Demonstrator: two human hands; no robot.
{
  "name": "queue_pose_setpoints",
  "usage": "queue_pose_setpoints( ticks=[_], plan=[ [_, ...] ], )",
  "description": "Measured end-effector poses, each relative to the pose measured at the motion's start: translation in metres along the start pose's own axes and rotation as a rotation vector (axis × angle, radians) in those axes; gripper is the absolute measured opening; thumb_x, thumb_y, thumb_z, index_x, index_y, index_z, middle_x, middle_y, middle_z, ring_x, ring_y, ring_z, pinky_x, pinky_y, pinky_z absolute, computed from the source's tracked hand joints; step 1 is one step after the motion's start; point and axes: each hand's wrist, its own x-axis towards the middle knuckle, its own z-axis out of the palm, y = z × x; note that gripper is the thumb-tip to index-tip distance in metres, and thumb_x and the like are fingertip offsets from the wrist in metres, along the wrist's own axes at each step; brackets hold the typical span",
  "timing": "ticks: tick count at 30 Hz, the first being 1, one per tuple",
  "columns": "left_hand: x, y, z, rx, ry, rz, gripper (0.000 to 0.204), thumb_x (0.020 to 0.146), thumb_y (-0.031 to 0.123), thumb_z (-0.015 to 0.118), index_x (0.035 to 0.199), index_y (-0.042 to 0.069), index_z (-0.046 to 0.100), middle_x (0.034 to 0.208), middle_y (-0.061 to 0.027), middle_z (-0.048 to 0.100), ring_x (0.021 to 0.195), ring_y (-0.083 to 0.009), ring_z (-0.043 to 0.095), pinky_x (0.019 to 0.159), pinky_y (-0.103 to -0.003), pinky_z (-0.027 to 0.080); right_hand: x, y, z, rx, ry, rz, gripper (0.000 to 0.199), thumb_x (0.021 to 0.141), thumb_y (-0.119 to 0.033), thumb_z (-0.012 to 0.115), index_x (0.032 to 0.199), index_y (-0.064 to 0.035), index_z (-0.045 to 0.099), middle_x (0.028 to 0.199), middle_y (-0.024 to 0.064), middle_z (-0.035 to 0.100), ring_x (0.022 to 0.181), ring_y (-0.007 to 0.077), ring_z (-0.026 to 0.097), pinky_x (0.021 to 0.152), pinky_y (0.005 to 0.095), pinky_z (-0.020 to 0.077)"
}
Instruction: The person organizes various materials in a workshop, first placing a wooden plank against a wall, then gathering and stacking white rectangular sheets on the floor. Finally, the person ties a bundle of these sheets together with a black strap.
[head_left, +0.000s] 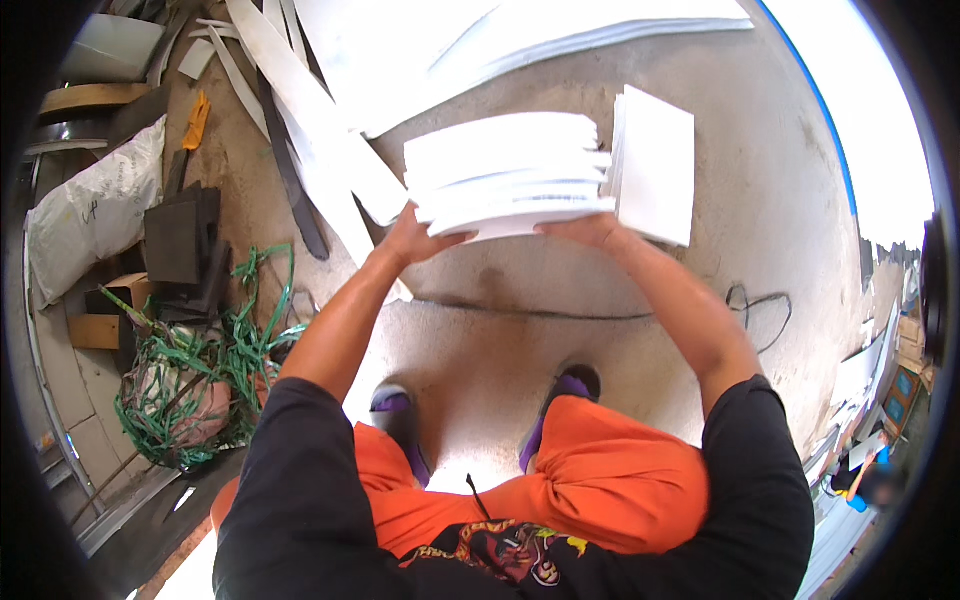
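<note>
Both my arms reach forward to a stack of white foam-like sheets (505,175), piled in several layers with uneven edges. My left hand (418,238) grips its near left corner, fingers along the front edge. At the near right corner, my right hand (585,230) holds the same stack, thumb and fingers partly hidden by it. Just right of the stack stands a second group of white panels (655,165), with one broad face showing. The exact material of the sheets cannot be made out.
Large white sheets (560,30) lie on the concrete floor beyond. Long white strips (330,120) and a dark strip (295,190) run at the left. Green tangled strapping (180,390), black blocks (175,240) and a white sack (100,205) lie further left. A black cord (540,315) crosses the floor. Another person (868,478) is far right.
</note>
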Motion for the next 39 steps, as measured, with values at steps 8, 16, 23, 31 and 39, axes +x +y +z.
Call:
queue_pose_setpoints(
  ticks=[8,16,23,31,39],
  plan=[
    [-0.041,0.039,-0.040,-0.563,-0.167,-0.248,0.111,0.061,0.019,0.095,0.152,0.001,0.034,0.144,-0.0243,0.054,0.137,-0.0371,0.050,0.120,-0.048,0.036,-0.067,-0.066,0.013,0.353,-0.023,0.070,0.095,0.064,-0.029,0.092,0.143,-0.0003,0.047,0.134,0.0187,0.059,0.133,0.0346,0.052,0.116,0.0452,0.0387],
    [-0.105,-0.009,0.059,-0.805,-0.391,-0.634,0.113,0.073,0.033,0.092,0.155,-0.006,0.024,0.149,-0.0286,0.044,0.142,-0.0378,0.044,0.118,-0.053,0.034,-0.147,-0.046,0.071,0.647,-0.257,0.536,0.102,0.065,-0.023,0.091,0.151,-0.0006,0.042,0.146,0.0199,0.054,0.139,0.0319,0.049,0.121,0.0431,0.0328],
    [-0.114,-0.008,0.074,-0.632,-0.373,-0.702,0.119,0.072,0.042,0.093,0.153,-0.009,0.022,0.145,-0.0302,0.046,0.136,-0.0377,0.049,0.112,-0.051,0.040,-0.163,-0.022,0.091,0.433,-0.155,0.543,0.099,0.070,-0.033,0.090,0.149,0.0008,0.042,0.146,0.0211,0.054,0.136,0.0348,0.052,0.116,0.0418,0.0390],
    [-0.101,-0.022,-0.003,-0.190,-0.587,-0.501,0.096,0.077,0.050,0.085,0.148,0.002,0.042,0.104,-0.0157,0.063,0.086,-0.0231,0.064,0.080,-0.039,0.054,-0.181,-0.002,0.035,-0.278,-0.076,0.287,0.064,0.087,-0.048,0.077,0.127,-0.0024,0.058,0.128,0.0208,0.062,0.121,0.0383,0.060,0.100,0.0471,0.0496],
    [-0.134,-0.046,0.045,0.737,-0.327,0.142,0.040,0.090,0.028,0.069,0.121,0.006,0.058,0.113,-0.0165,0.060,0.096,-0.0335,0.067,0.079,-0.045,0.059,-0.188,0.054,0.046,-0.808,-0.189,0.066,0.035,0.093,-0.028,0.071,0.115,-0.0038,0.060,0.120,0.0196,0.064,0.114,0.0384,0.062,0.093,0.0484,0.0528]
  ],
)
